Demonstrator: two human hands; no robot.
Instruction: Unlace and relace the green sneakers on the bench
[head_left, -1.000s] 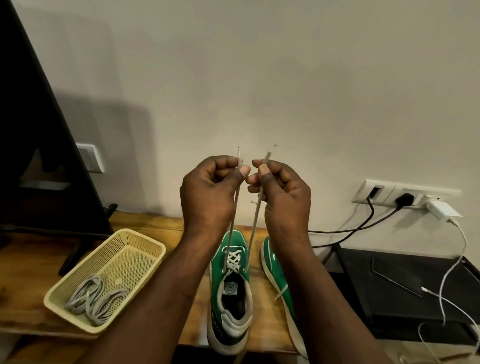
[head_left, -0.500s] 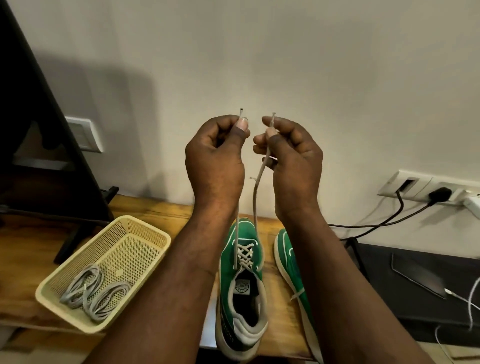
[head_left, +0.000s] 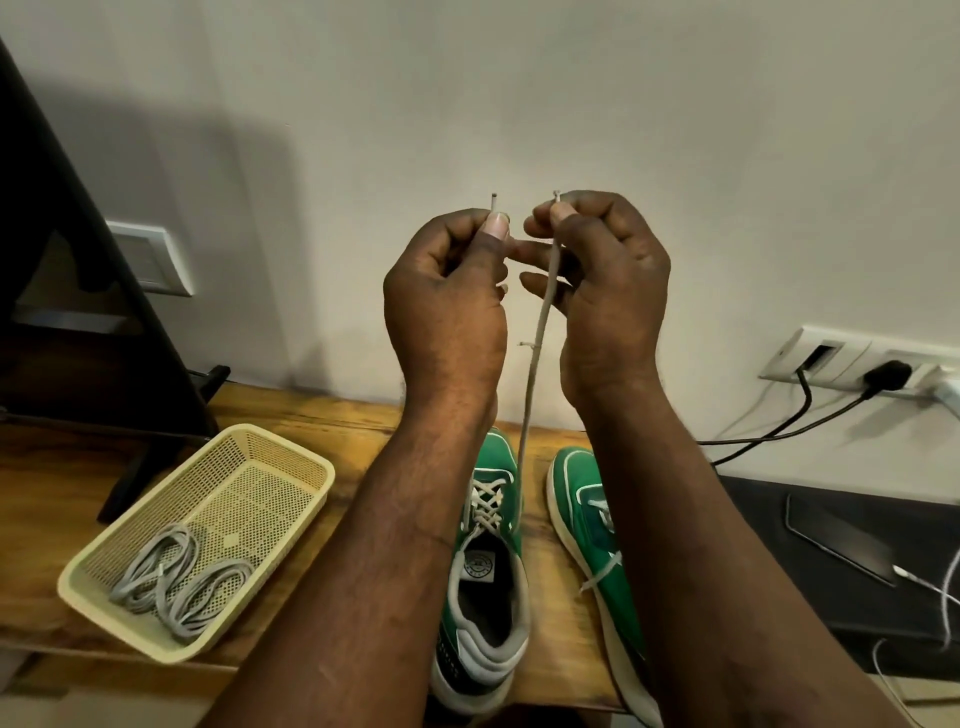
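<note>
Pinching lace ends, 1 each, left hand, right hand raised above laced sneaker, basket near bench edge

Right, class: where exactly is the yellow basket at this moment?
In the head view, the yellow basket sits lower left on the wooden bench, left of the green sneakers, with coiled grey laces lying inside it.

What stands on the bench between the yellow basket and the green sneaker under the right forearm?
In the head view: the other green sneaker, partly laced, behind the left forearm.
</note>
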